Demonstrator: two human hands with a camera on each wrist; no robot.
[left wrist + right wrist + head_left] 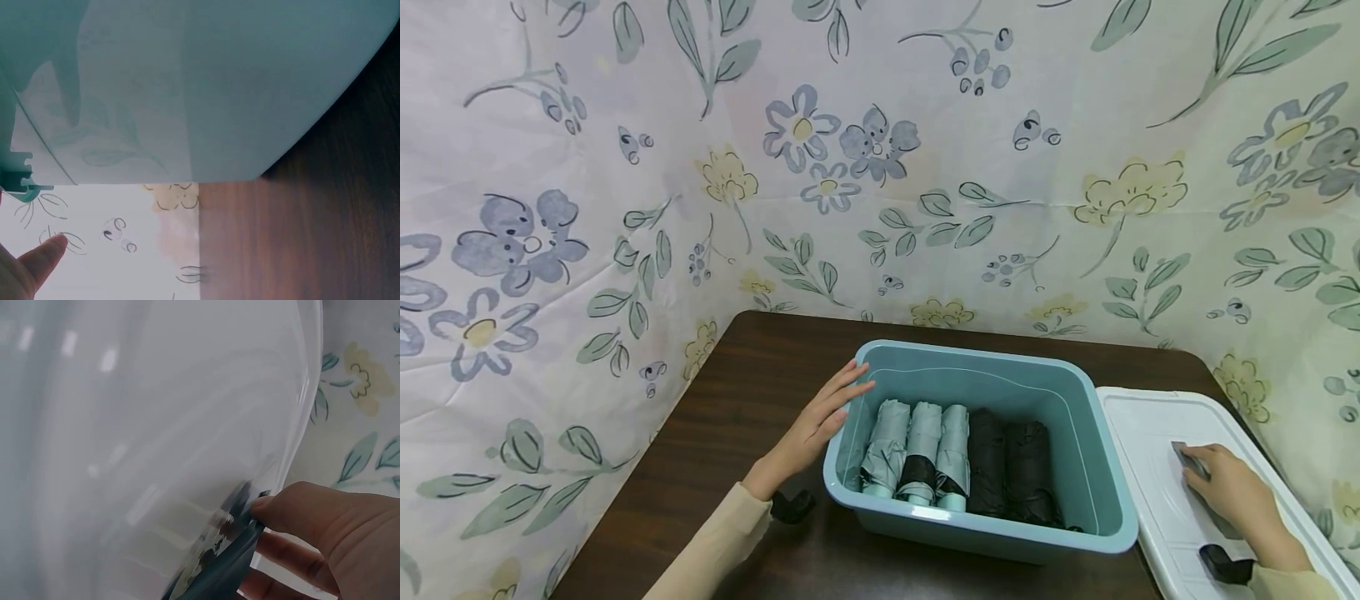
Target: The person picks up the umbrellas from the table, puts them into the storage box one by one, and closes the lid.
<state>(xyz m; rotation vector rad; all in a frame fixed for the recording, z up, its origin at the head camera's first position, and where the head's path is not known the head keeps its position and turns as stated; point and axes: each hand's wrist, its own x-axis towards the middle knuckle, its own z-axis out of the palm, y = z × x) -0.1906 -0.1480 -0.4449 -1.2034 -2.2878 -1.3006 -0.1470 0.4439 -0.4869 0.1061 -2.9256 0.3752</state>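
A blue-green plastic bin (pixel 992 542) stands on the table, holding several folded umbrellas side by side. Three are pale blue umbrellas (pixel 922 450) with light handle ends; to their right lie two black umbrellas (pixel 1028 467). At the bin's left rim is my left hand (pixel 808 433), its fingers extended over the edge; the left wrist view has one fingertip beside the bin's outer wall (pixel 137 94). To the right of the bin lies a white lid (pixel 1142 425). My right hand (pixel 1232 492) pinches a grey-green handle (pixel 231 562) on it between thumb and fingers.
Under the bin is a dark wooden table (pixel 760 358). Patterned fabric (pixel 880 250) with flowers and leaves hangs behind and to the left, close to the table's edges. The lid reaches the table's right edge.
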